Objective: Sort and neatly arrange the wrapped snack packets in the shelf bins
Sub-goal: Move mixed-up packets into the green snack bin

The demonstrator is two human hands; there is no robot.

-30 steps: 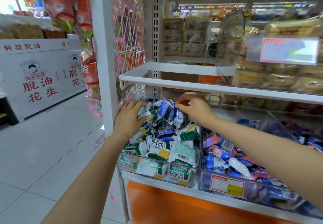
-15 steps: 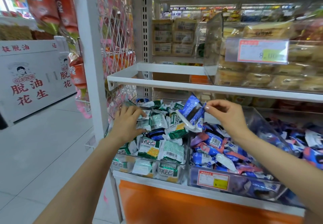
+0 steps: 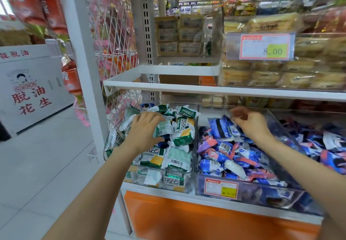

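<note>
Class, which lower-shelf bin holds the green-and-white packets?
The leftmost bin, under the left hand; its neighbour holds blue and pink packets.

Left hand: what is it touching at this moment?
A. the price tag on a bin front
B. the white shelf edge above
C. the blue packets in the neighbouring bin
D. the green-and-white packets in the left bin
D: the left hand lies with fingers spread on the green-and-white packets heaped in the left bin.
</note>
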